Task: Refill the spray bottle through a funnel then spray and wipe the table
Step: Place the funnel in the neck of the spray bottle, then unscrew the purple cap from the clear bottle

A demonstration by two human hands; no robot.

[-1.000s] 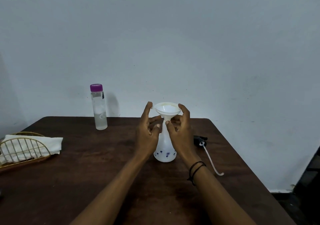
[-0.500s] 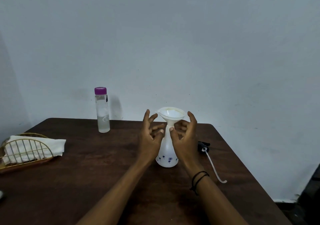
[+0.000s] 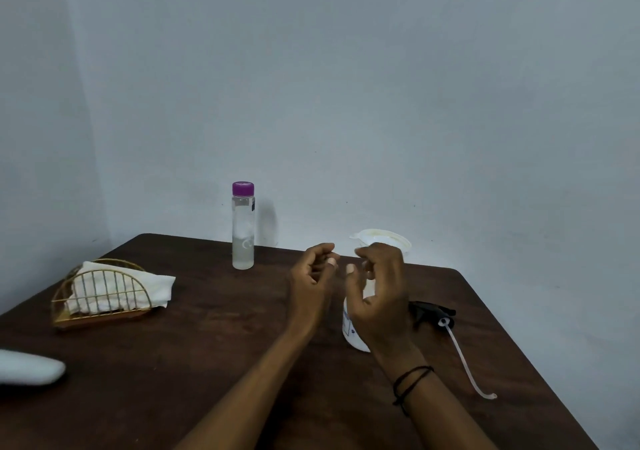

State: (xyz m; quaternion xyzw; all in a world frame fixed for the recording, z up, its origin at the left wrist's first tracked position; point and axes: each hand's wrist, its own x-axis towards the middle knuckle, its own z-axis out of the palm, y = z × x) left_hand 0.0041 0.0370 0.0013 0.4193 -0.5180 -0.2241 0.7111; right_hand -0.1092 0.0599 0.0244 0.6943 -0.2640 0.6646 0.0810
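Observation:
A white spray bottle (image 3: 350,328) stands uncapped on the dark wooden table (image 3: 214,338), with a white funnel (image 3: 384,239) seated in its neck. My right hand (image 3: 381,297) hovers in front of the bottle and hides most of it; its fingers are curled and hold nothing. Just left of it, my left hand (image 3: 313,281) is also empty and loosely curled, clear of the funnel. Toward the back of the table stands a clear water bottle (image 3: 243,228) with a purple cap, partly filled. The black spray head (image 3: 431,312) with its long dip tube (image 3: 467,366) lies at the right.
A gold wire holder (image 3: 100,293) with a folded white cloth (image 3: 152,288) sits at the left. A pale rounded object (image 3: 29,368) lies at the left edge. The wall runs right behind the table; the table's right edge is close to the spray head.
Both hands have let go of the funnel and drawn back toward me. The view has swung left, so the bottle and funnel now sit further right.

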